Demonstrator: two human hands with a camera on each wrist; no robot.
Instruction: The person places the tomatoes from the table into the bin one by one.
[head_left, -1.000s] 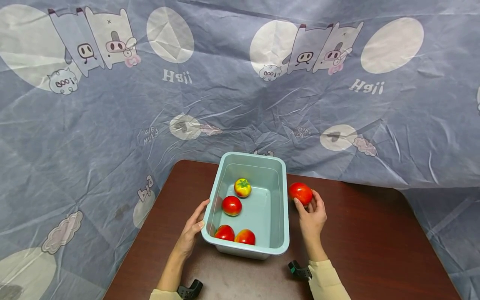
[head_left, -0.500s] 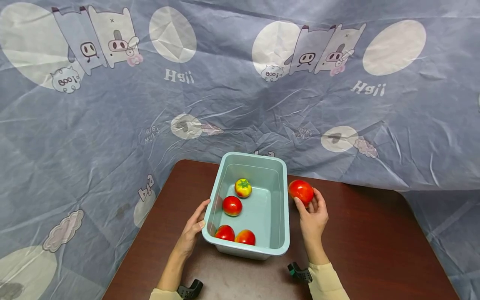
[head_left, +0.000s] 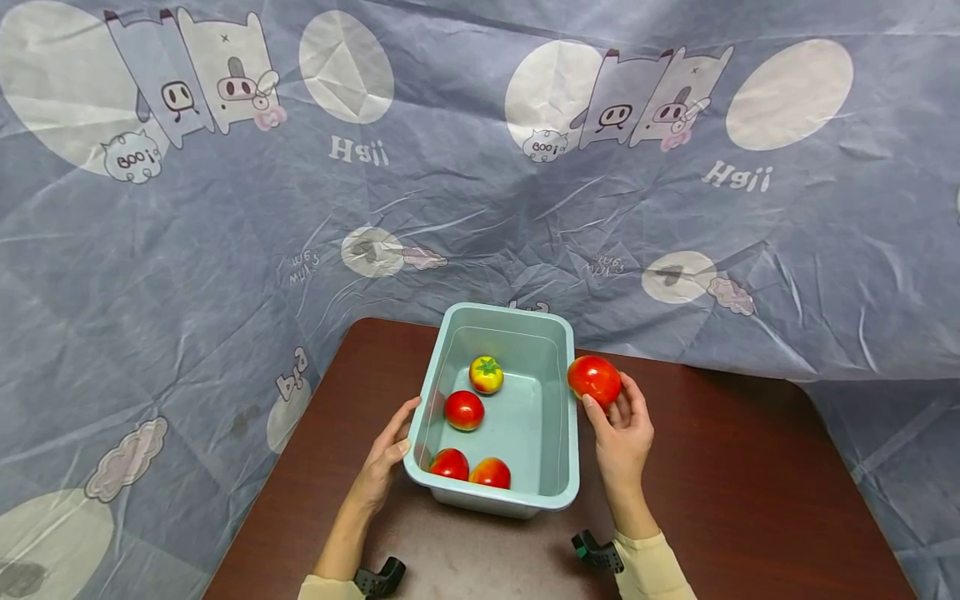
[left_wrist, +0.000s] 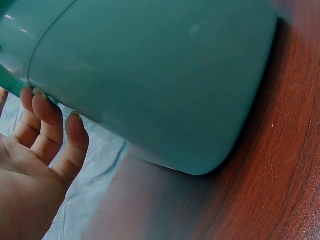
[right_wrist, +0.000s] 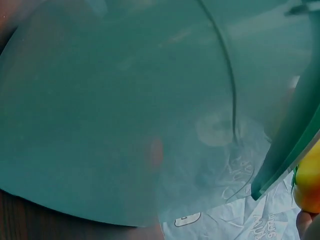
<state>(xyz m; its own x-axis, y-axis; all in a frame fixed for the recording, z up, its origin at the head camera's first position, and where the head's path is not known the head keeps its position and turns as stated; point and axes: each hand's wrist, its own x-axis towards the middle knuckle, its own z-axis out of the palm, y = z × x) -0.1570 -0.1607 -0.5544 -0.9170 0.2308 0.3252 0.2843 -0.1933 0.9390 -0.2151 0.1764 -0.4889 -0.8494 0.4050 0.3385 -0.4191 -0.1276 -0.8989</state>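
A pale blue-green plastic bin (head_left: 498, 494) stands on the table. My left hand (head_left: 378, 467) holds its left rim; in the left wrist view the curled fingers (left_wrist: 75, 137) touch the outer wall just under the lip. Beside the opposite rim, my right hand (head_left: 626, 437) grips a red tomato (head_left: 595, 377) between thumb and fingers. The tomato overlaps the rim's outer edge in the head view. At the right wrist view's edge, the tomato's yellow-orange side (right_wrist: 309, 182) shows past the lip. Inside the bin lie a yellow-red tomato (head_left: 486, 375) with a green star-shaped top and several redder tomatoes (head_left: 464, 411).
The dark reddish-brown wooden table (head_left: 735, 483) extends on both sides of the bin. A grey-blue patterned cloth (head_left: 480, 200) hangs behind and to the left of it. Black wrist bands (head_left: 596, 552) sit near the light sleeves (head_left: 652, 571).
My right hand has raised the red tomato slightly, then shifted it left to the bin's right rim. The left hand, bin and tomatoes inside have stayed in place.
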